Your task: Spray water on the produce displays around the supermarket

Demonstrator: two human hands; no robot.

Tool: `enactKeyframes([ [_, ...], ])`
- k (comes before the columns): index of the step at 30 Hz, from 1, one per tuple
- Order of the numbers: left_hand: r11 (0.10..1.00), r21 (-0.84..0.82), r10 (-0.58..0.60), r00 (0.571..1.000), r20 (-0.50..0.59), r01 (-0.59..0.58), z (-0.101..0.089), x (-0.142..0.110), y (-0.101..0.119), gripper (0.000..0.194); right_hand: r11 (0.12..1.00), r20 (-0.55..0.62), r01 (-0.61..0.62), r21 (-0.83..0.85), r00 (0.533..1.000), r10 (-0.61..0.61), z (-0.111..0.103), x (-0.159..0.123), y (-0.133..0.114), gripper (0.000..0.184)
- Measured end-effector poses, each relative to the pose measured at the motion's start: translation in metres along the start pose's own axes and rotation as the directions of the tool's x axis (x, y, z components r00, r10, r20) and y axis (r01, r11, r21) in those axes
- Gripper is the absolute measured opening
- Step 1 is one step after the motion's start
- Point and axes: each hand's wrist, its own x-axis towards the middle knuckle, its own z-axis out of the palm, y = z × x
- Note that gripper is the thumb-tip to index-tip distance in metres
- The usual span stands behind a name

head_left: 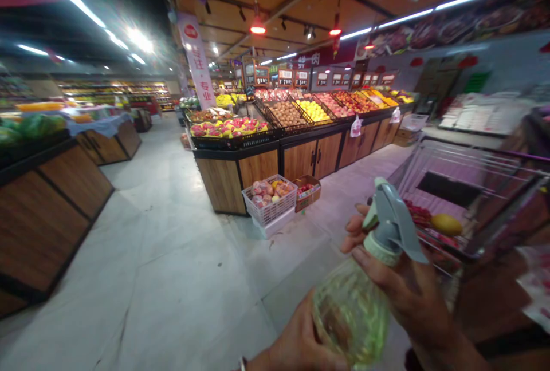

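Observation:
A spray bottle (pixel 353 308) with a see-through greenish body and a grey-green trigger head is held tilted at the lower right. My left hand (pixel 296 334) is closed round the side of its body, with a bracelet at the wrist. Higher up, my right hand (pixel 408 291) grips the bottle at the neck, below the spray head. Its fingertips show beyond the trigger, on the far side. Whether the trigger is pressed I cannot tell.
Close on the right stands a shopping cart (pixel 447 156) with a yellow melon (pixel 447 224) and red fruit behind its wires. Ahead, a white basket (pixel 279 209) of fruit and a cardboard box (pixel 310 202) sit before the wooden fruit stand (pixel 258 166). Another wooden counter (pixel 51 216) lines the left.

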Motion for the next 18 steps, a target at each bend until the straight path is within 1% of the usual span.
enactKeyframes([
  [3,1.000,0.008,-0.006,1.000,-0.011,0.006,-0.012,0.034,0.006,0.090,0.998,0.007,0.007,0.059,1.000,-0.007,-0.009,0.031,0.018,0.038],
  [6,1.000,0.023,-0.012,0.999,-0.032,0.013,-0.024,0.070,0.007,0.092,0.994,0.033,-0.034,0.101,0.999,0.031,-0.022,0.063,0.037,0.039],
  [10,1.000,0.002,0.000,0.997,-0.078,0.000,-0.039,0.114,0.006,0.086,0.991,0.060,-0.064,0.121,0.997,0.057,-0.038,0.100,0.067,0.037],
  [14,0.998,-0.052,-0.034,0.996,-0.085,0.029,-0.053,0.146,0.008,0.089,0.991,0.076,-0.092,0.098,0.994,0.085,-0.046,0.128,0.096,0.039],
  [18,0.996,-0.080,-0.037,0.994,-0.102,0.029,-0.078,0.170,0.013,0.087,0.993,0.070,-0.107,0.059,0.992,0.103,-0.044,0.154,0.122,0.035],
])
